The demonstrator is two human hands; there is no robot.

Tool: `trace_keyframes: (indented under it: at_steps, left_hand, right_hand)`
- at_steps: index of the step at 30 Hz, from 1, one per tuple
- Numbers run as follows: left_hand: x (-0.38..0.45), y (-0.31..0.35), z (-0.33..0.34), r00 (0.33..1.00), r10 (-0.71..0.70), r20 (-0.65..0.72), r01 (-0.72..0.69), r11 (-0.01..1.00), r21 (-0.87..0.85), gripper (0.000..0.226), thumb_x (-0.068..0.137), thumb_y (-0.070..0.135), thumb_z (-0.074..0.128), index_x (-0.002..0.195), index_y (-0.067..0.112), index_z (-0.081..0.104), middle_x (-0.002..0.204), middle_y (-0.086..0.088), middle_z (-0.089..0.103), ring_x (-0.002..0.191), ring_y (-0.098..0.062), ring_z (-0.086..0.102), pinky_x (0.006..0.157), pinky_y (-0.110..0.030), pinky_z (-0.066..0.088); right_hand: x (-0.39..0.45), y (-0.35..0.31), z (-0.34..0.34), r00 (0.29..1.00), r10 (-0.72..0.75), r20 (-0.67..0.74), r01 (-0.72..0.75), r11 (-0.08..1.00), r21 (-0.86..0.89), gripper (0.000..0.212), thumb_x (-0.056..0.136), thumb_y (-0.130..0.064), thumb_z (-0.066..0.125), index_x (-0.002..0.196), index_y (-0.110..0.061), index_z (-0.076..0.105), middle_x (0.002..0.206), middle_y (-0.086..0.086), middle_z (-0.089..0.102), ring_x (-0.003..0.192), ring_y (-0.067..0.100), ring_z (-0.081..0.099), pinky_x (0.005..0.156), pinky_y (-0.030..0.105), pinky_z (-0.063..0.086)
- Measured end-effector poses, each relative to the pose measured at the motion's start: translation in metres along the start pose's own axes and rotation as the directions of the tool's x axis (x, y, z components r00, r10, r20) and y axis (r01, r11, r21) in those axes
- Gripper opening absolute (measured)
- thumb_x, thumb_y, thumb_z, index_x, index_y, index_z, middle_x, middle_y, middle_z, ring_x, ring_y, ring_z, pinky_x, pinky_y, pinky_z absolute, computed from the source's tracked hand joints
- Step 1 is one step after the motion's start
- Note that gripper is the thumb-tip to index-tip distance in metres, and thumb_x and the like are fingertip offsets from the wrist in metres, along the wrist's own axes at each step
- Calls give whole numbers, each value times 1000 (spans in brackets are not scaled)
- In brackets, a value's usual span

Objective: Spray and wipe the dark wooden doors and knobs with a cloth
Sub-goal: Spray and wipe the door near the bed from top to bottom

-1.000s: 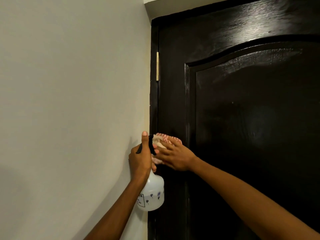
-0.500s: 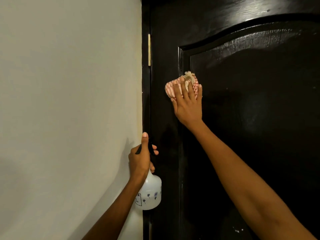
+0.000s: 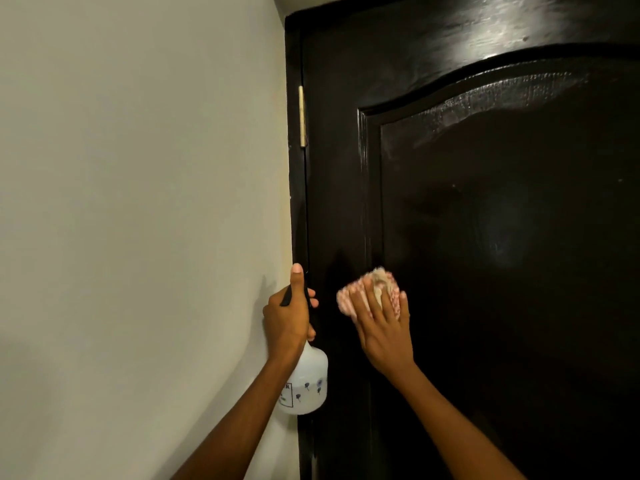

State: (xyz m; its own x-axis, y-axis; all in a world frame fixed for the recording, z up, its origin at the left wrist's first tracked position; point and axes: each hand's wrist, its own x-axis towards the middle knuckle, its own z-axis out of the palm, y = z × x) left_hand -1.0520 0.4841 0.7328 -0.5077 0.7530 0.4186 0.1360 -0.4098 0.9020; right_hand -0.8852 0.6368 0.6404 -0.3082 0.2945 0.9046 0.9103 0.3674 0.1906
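A glossy dark wooden door with an arched raised panel fills the right side of the view. My right hand presses a folded red-and-white checked cloth flat against the door near the panel's left edge, fingers straight over it. My left hand grips the black trigger head of a white spray bottle beside the door's hinge edge, thumb pointing up. No knob is in view.
A plain pale wall takes up the left half. A brass hinge sits on the dark door frame between wall and door. A strip of ceiling shows at the top.
My right hand slid the cloth up the door's left stile and panel edge, then back down to beside the bottle. The left hand kept the bottle in place.
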Motion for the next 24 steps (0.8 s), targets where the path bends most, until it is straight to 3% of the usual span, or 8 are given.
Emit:
trace_keyframes:
  at_steps: [5,11,13,19,24]
  left_hand:
    - [13,24,-2,996,75,-42,-77,996,-43,78,83,83,36,89,14,73,82,-5,77,48,-23,59,45,-28,51]
    - [25,36,-12,990,97,-100,-108,987,-116,82,80,80,37,91,9,75,82,-7,77,40,-16,54,39,-23,48]
    - [27,38,-13,988,105,-114,-121,982,-146,79,83,78,38,91,9,75,82,-8,77,37,-15,53,38,-23,47]
    - [26,27,-13,987,120,-111,-133,984,-117,76,84,76,39,93,9,76,83,-9,77,36,-12,52,38,-22,46]
    - [18,13,-11,989,103,-108,-111,991,-74,74,88,76,37,86,12,76,75,-6,76,37,-14,51,40,-25,45]
  right_hand:
    - [169,12,-39,985,44,-166,-41,999,18,59,105,-36,45,159,-19,31,167,12,23,150,40,25,122,63,4]
    - [288,-10,-69,986,7,-169,-3,1000,24,59,104,-37,45,158,-19,31,165,11,26,152,37,23,121,61,1]
    - [299,-24,-66,987,-3,-163,7,1000,22,59,104,-38,44,158,-18,33,165,11,27,152,37,22,121,59,-2]
    - [268,-31,-41,965,-230,-122,228,973,-34,57,104,-39,42,157,-18,36,164,6,32,152,33,25,122,62,10]
    - [179,-19,-11,848,-526,65,530,845,-67,61,97,-43,49,154,-26,40,163,4,34,152,35,24,121,64,11]
